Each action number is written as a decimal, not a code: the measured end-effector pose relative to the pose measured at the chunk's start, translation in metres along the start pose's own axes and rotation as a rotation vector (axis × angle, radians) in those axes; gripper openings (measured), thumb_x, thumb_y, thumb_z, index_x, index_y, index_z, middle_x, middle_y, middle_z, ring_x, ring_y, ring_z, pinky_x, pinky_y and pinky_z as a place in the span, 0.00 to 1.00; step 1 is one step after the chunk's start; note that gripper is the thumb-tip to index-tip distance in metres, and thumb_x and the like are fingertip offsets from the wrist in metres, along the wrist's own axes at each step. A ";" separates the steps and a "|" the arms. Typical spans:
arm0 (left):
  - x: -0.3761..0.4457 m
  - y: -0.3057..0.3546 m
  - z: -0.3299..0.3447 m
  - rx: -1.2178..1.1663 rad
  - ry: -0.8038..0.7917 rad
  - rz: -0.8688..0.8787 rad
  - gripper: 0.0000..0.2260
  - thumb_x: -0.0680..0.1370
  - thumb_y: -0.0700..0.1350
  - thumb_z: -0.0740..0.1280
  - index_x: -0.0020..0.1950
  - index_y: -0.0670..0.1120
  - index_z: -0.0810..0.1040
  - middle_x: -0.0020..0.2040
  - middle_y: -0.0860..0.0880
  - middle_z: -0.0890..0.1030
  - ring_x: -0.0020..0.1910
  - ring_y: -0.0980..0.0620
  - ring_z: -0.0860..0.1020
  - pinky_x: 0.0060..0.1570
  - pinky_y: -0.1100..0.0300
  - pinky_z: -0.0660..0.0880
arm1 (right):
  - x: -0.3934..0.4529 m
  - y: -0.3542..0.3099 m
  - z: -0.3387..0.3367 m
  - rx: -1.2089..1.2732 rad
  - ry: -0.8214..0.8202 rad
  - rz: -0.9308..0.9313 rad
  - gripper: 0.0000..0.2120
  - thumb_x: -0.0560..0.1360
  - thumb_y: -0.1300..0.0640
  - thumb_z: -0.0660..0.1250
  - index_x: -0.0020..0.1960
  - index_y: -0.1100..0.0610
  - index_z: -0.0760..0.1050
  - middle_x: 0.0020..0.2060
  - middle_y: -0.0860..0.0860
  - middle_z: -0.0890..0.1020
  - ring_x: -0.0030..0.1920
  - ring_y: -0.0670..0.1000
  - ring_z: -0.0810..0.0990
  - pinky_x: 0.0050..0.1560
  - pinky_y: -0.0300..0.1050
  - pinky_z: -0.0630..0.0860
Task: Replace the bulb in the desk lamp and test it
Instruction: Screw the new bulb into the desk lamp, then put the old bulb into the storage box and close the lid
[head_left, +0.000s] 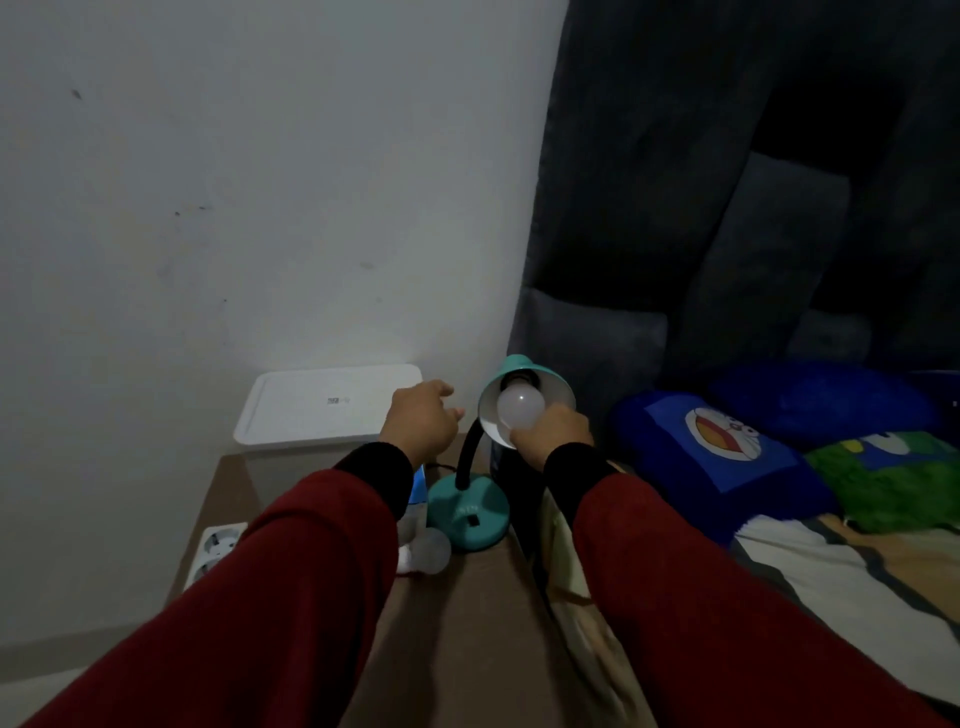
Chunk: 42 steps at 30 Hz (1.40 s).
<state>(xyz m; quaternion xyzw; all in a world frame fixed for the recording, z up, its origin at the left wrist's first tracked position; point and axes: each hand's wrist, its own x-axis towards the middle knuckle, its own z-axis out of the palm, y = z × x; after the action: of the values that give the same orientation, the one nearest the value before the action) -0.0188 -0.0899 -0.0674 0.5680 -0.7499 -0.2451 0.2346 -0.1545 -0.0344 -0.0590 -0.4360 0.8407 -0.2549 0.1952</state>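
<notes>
A teal desk lamp stands on a brown bedside table (467, 623), its round base (470, 512) near the table's right edge and its shade (556, 387) tilted toward me. A white bulb (519, 405) sits in the shade's socket, unlit. My right hand (553, 431) grips the bulb's lower right side. My left hand (423, 418) hovers just left of the shade, fingers loosely curled, holding nothing. A second white bulb (431, 553) lies on the table beside the lamp base, partly hidden by my left sleeve.
A white lidded box (327, 410) stands at the back of the table against the wall. A white double socket strip (215, 551) hangs at the table's left side. A bed with blue pillows (727, 457) lies to the right. A blue-white carton (418, 488) peeks behind my left wrist.
</notes>
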 end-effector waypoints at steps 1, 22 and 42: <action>-0.004 -0.004 -0.003 0.071 -0.014 -0.007 0.20 0.78 0.48 0.64 0.69 0.43 0.71 0.65 0.41 0.76 0.66 0.45 0.73 0.66 0.57 0.66 | -0.003 0.000 -0.003 -0.050 -0.007 -0.009 0.23 0.74 0.54 0.67 0.65 0.65 0.71 0.64 0.62 0.74 0.62 0.61 0.76 0.58 0.48 0.75; -0.059 -0.112 -0.069 0.645 -0.029 -0.181 0.21 0.77 0.48 0.64 0.69 0.46 0.68 0.66 0.43 0.72 0.64 0.43 0.73 0.58 0.51 0.73 | -0.032 -0.046 0.057 -0.464 -0.289 -0.522 0.35 0.73 0.47 0.69 0.75 0.49 0.57 0.70 0.59 0.68 0.66 0.60 0.73 0.64 0.50 0.71; 0.038 -0.230 -0.036 -0.009 0.172 -0.240 0.42 0.70 0.65 0.67 0.76 0.44 0.57 0.74 0.40 0.60 0.73 0.42 0.60 0.72 0.50 0.61 | 0.082 -0.048 0.169 -0.067 -0.165 -0.503 0.28 0.74 0.49 0.69 0.72 0.50 0.67 0.75 0.58 0.55 0.74 0.57 0.60 0.73 0.42 0.57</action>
<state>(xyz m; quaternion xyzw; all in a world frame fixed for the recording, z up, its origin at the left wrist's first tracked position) 0.1636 -0.1844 -0.1829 0.6714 -0.6526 -0.2250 0.2697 -0.0755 -0.1698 -0.1730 -0.6569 0.6951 -0.2308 0.1791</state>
